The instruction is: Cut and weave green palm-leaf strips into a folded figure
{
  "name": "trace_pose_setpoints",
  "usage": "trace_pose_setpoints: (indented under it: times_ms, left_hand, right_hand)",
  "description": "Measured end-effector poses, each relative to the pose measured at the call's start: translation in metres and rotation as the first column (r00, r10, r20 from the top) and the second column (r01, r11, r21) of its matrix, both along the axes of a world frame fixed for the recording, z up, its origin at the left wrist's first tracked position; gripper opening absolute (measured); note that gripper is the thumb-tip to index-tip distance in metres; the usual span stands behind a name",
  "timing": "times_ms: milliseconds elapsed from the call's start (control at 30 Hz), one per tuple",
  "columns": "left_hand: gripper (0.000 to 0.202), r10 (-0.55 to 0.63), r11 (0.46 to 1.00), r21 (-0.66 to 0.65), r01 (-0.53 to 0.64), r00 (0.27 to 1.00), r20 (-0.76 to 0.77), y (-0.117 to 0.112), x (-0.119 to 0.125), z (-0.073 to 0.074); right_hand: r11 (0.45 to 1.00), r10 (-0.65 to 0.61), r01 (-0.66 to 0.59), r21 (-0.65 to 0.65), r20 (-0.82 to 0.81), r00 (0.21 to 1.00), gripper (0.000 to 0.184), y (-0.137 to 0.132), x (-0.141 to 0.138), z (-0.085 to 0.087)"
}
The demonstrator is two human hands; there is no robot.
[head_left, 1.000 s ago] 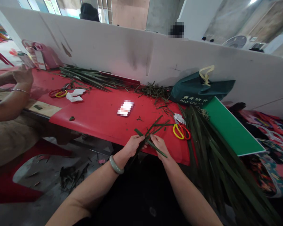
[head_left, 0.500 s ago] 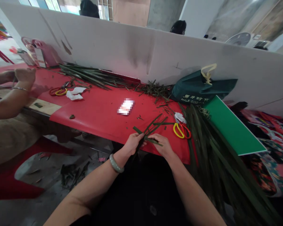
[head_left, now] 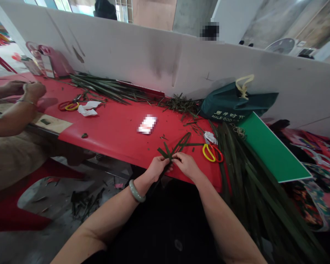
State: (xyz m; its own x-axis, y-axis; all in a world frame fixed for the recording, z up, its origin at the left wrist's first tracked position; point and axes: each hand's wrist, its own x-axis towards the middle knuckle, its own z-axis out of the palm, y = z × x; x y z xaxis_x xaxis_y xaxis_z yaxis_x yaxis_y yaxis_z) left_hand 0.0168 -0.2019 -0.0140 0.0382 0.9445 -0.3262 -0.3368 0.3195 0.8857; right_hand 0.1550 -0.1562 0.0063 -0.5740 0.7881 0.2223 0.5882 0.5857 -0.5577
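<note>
Several green leaf strips (head_left: 178, 145) cross each other and fan out above my hands, over the front edge of the red-covered table (head_left: 112, 135). My left hand (head_left: 158, 168) pinches them where they cross; a bangle circles that wrist. My right hand (head_left: 185, 164) is closed with thumb and fingertips on the same strips, close beside the left fingers. Just right of the strips lie scissors (head_left: 212, 152) with one yellow and one red handle, a white wad (head_left: 210, 137) by their blades. The lower ends of the strips are mostly hidden by my left hand.
Long leaves (head_left: 244, 183) hang over the table's right side, beside a green board (head_left: 275, 154) and a dark green bag (head_left: 225, 102). More leaves (head_left: 107, 86) and scraps (head_left: 183, 103) lie along the partition. At left, a co-worker's hands (head_left: 30, 90) are near other scissors (head_left: 70, 104).
My right fingers have drawn in closer to the left hand. A strip that pointed right below them now no longer shows there, and the fan of strips above has shifted shape.
</note>
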Motion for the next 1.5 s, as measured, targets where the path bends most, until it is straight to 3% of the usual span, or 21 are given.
trace_pose_setpoints:
  times_ms: [300,600,767,1033,1233,1367,1500]
  left_hand:
    - [0.014,-0.077,0.997,0.008,0.077,0.997,0.009,-0.005,-0.001,0.009]
    - [0.029,-0.061,0.997,0.042,0.059,0.997,0.054,-0.005,-0.002,0.002]
    - [0.030,-0.054,0.998,0.049,0.048,0.992,0.117,-0.005,-0.001,-0.002]
    - [0.022,-0.060,0.998,0.036,0.053,0.971,0.233,-0.004,-0.001,0.002]
    - [0.017,0.012,0.997,0.070,-0.025,0.982,0.188,-0.002,0.002,0.003]
    - [0.020,0.035,0.996,0.072,-0.050,0.981,0.190,-0.001,0.004,0.003]
    - [0.021,0.022,0.999,0.033,-0.029,0.982,0.186,-0.002,0.004,0.003]
  right_hand:
    - [0.999,-0.018,0.022,-0.046,0.085,0.996,0.010,-0.001,-0.001,0.007]
    - [0.997,-0.009,0.013,-0.073,0.058,0.998,0.010,-0.002,-0.003,0.009]
    - [0.977,-0.009,-0.012,-0.211,-0.095,0.995,0.008,0.000,0.000,0.010]
    - [0.882,-0.058,-0.122,-0.455,-0.362,0.930,0.009,-0.001,0.010,0.006]
    - [0.937,-0.141,0.012,-0.350,-0.347,0.927,0.027,-0.019,0.012,-0.001]
    - [0.978,-0.183,0.133,-0.161,-0.354,0.917,0.012,-0.025,0.008,-0.002]
    - [0.970,-0.216,0.152,-0.190,-0.385,0.898,0.012,-0.022,0.007,-0.009]
